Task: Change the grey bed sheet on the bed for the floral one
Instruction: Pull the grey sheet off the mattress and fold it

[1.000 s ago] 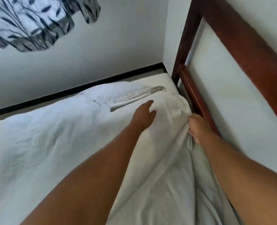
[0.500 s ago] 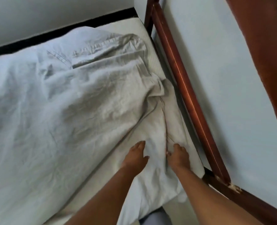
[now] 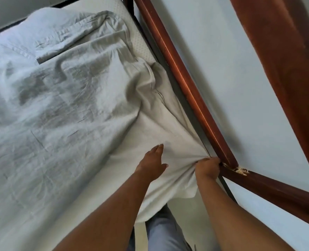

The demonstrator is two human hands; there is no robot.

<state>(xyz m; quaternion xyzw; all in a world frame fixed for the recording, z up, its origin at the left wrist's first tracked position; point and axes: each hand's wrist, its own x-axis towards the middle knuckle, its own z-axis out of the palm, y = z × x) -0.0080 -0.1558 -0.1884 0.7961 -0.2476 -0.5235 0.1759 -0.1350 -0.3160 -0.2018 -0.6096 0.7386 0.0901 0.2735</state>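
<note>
- The right hand (image 3: 207, 168) is clenched on a bunched fistful of the crumpled pale grey cotton bed sheet (image 3: 63, 98), down at the near right corner, hard against the dark red-brown wooden bed frame rail (image 3: 184, 84).
- The left hand (image 3: 152, 163) lies flat on the sheet just left of that bunch, fingers stretched out and loose, holding nothing.
- The grey sheet lies rumpled over the bed from the far left to the near corner, with a flap hanging off the near edge. At the far right a strip of the white textured mattress (image 3: 141, 44) is already bare.
- No floral sheet in view.
- Risks, as I judge them: the fabric could snag on the splintered joint (image 3: 239, 171) of the rail, right beside the fist, and tear under a hard tug.
- One fist alone may drag the sheet unevenly or slip.
</note>
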